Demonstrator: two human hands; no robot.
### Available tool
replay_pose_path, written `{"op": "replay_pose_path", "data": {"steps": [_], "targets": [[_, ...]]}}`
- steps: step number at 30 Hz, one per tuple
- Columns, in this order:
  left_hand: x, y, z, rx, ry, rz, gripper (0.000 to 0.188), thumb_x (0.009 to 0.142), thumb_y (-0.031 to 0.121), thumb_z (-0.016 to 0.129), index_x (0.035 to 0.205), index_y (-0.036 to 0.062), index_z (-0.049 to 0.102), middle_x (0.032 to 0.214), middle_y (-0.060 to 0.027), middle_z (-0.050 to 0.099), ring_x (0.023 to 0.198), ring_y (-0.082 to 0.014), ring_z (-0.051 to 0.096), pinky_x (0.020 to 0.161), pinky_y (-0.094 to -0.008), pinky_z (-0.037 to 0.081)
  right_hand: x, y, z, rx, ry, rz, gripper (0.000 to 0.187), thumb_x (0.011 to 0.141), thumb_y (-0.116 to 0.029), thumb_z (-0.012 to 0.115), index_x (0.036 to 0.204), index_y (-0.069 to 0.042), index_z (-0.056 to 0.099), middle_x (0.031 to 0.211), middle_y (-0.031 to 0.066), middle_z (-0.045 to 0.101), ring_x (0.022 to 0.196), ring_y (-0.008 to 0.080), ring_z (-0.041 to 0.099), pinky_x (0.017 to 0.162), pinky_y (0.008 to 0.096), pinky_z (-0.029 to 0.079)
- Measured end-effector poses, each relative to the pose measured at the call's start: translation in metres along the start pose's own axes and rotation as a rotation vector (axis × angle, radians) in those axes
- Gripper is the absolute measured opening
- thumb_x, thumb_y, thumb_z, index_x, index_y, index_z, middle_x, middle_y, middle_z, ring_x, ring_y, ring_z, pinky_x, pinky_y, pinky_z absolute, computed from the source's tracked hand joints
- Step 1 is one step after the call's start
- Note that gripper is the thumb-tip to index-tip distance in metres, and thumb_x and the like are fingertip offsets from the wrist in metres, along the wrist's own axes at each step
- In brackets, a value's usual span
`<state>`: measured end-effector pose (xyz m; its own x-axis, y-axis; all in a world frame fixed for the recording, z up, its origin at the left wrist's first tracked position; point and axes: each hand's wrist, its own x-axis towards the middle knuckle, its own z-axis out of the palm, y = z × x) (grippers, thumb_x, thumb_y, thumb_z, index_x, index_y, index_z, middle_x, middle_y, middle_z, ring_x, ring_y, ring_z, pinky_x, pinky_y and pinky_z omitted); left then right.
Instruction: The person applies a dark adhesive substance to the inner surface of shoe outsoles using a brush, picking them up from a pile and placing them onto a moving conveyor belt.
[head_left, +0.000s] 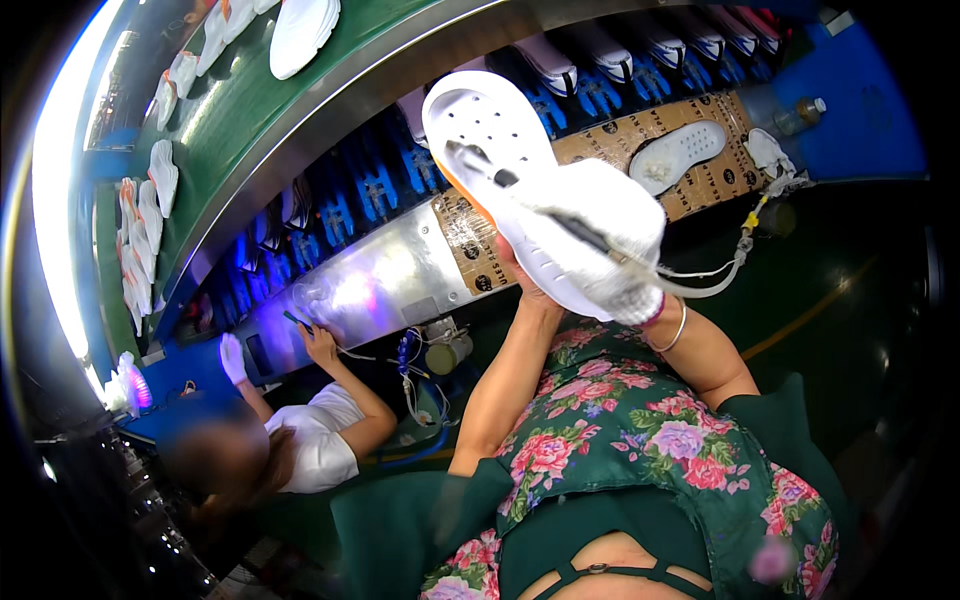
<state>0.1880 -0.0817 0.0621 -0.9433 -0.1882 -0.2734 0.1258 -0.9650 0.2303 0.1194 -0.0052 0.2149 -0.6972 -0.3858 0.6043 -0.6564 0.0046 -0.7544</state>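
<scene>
My left hand (522, 280) grips a white perforated clog (488, 118) from underneath and holds it up in front of me. An orange edge shows along the clog's side. My right hand (605, 225), in a white fabric glove, lies across the clog and is closed on a slim dark pen-like tool (520, 190). The tool's tip rests on the clog's upper near the holes. A pale tube (722, 275) runs from the tool off to the right. My wrist carries a thin bangle (672, 335).
A green conveyor belt (250, 110) with white soles (300, 30) curves across the top left. Blue racks (380, 185) hold more shoes. A white sole (678, 155) lies on brown cardboard, a bottle (800, 115) beyond it. A co-worker (320, 440) sits lower left at a violet-lit metal bench (390, 275).
</scene>
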Motion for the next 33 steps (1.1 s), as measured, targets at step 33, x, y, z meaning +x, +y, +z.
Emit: {"op": "replay_pose_path", "data": {"steps": [33], "targets": [[0.027, 0.045, 0.036, -0.211, -0.465, 0.034, 0.105, 0.078, 0.086, 0.053, 0.155, 0.0190, 0.028, 0.150, -0.0171, 0.043, 0.122, -0.0520, 0.053, 0.099, -0.0674, 0.048, -0.016, 0.003, 0.001, 0.110, -0.105, 0.029, 0.021, 0.080, -0.005, 0.076, 0.101, -0.004, 0.077, 0.096, 0.0122, 0.075, 0.090, 0.0286, 0.072, 0.084, 0.0362, 0.056]]}}
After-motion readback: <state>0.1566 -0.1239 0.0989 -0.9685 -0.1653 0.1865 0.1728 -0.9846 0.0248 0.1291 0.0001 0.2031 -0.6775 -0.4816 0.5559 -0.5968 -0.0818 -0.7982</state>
